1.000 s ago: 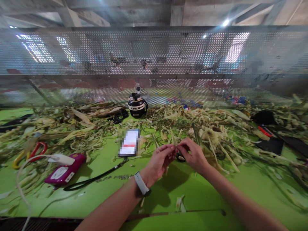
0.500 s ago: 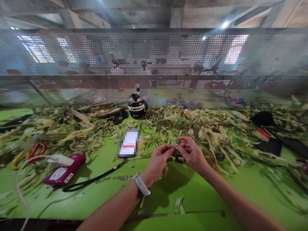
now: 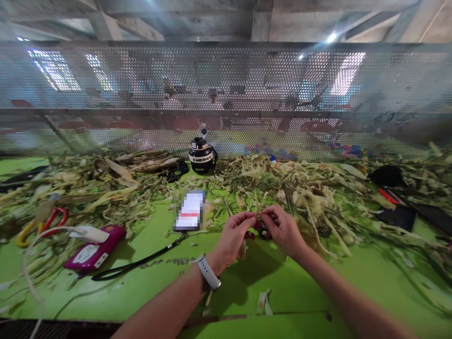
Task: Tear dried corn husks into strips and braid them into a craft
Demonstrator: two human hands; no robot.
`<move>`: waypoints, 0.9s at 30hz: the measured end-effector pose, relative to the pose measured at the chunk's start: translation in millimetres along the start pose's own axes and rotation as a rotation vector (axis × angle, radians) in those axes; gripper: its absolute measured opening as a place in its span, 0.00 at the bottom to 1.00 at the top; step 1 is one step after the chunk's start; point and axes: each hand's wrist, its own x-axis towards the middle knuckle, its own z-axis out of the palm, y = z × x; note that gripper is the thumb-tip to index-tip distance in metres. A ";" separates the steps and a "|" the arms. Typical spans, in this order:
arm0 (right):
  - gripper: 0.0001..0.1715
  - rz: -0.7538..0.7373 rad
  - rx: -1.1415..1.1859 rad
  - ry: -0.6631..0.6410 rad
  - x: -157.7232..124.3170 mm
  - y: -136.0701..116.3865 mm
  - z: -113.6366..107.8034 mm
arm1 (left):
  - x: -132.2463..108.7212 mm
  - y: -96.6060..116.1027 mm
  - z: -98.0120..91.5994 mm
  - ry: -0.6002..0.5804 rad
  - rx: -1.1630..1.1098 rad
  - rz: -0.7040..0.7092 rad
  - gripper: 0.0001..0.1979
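Note:
My left hand (image 3: 235, 238), with a white watch band on its wrist, pinches with thumb and finger at the middle of the view. Opposite it, my right hand (image 3: 280, 228) is closed in a pinch too, fingertips almost touching those of the left. Between them shows a thin pale-green strip of corn husk (image 3: 258, 213), mostly covered by the fingers. A small dark object (image 3: 263, 232) is partly visible beneath the fingertips; what it is I cannot make out. Pale husk scraps (image 3: 264, 301) lie on the green tabletop (image 3: 289, 287) in front of my hands.
Piles of husks (image 3: 318, 202) spread across the back. A phone (image 3: 189, 210) with a black strap lies left of my hands, beside a purple power bank (image 3: 94, 249) with a white cable and scissors (image 3: 52, 221). A black jug (image 3: 202, 156) stands before a perforated metal screen (image 3: 226, 84).
My right hand's fingers have drawn down and closed more tightly, and its raised index finger has lowered. My left hand stays nearly still.

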 end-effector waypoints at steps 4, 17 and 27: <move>0.10 0.043 0.059 0.026 -0.9 2.8 1.7 | -0.1 -0.9 0.0 -0.039 0.167 0.091 0.13; 0.07 -0.462 -0.167 -0.055 5.6 4.4 -12.8 | 7.6 -0.2 -2.2 0.025 -0.235 -0.152 0.07; 0.04 -0.306 -0.109 0.032 0.1 -4.1 -2.8 | 0.6 -2.6 -2.1 0.005 -0.030 0.022 0.09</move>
